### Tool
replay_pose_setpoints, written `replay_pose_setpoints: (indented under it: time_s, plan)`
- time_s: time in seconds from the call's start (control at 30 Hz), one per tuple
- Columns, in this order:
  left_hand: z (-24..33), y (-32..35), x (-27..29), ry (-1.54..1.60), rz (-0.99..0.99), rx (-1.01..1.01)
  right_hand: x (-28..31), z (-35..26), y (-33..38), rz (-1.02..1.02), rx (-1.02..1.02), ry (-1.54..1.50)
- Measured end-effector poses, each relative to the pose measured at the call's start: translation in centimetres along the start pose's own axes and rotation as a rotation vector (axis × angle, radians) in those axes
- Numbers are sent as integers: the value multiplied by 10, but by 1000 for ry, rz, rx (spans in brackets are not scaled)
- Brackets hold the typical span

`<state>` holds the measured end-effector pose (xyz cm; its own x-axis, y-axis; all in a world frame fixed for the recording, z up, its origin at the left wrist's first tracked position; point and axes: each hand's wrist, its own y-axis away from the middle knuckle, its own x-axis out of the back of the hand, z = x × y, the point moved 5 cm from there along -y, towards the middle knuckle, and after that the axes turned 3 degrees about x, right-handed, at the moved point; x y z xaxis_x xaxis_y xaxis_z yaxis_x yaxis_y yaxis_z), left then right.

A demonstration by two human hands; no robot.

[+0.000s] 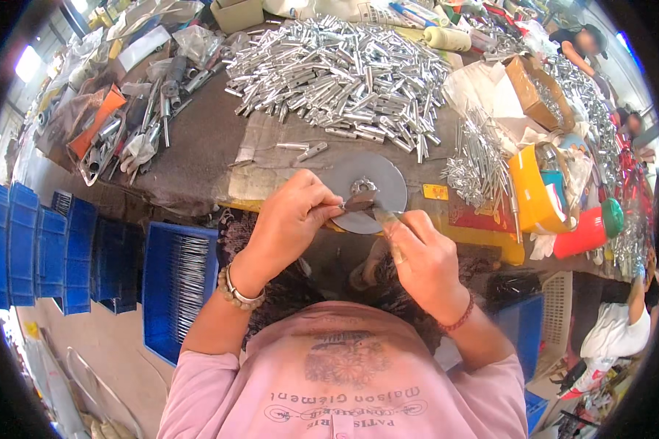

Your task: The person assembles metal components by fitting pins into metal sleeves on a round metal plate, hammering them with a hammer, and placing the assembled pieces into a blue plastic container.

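Note:
My right hand (430, 256) is closed around a short tool (360, 201) with a dark, flat, blade-like end and a pale handle. Its dark end reaches left over a round grey disc (389, 183) at the table's near edge. My left hand (289, 219) is pinched shut just left of the tool's tip; what sits between its fingertips is too small to name. Small metal pieces (363, 186) lie in the middle of the disc. Beyond it, two loose metal tubes (311, 151) rest on the cloth-covered table, in front of a big heap of shiny metal tubes (337, 77).
Thin metal rods (477, 164) lie to the right, beside a yellow container (531, 190) and a red bottle with a green cap (586, 228). Bagged tools (135, 124) crowd the left. Blue crates (148, 293) stand below, one full of rods. Other people are at the far right.

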<state>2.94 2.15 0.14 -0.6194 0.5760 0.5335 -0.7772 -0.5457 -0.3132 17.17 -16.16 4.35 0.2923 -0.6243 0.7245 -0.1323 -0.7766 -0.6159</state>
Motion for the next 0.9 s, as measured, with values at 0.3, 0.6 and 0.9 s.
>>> replay_pose_setpoints:
  time_s: [0.3,0.6,0.9]
  plan:
    - [-4,0,2,80,-35,71,29,0,-28,167,-49,-205]
    - [-10,-2,1,122,-64,108,-1,-5,-8,-166,4,8]
    - [-10,-1,2,145,-52,108,-3,-5,-4,-174,-9,60]
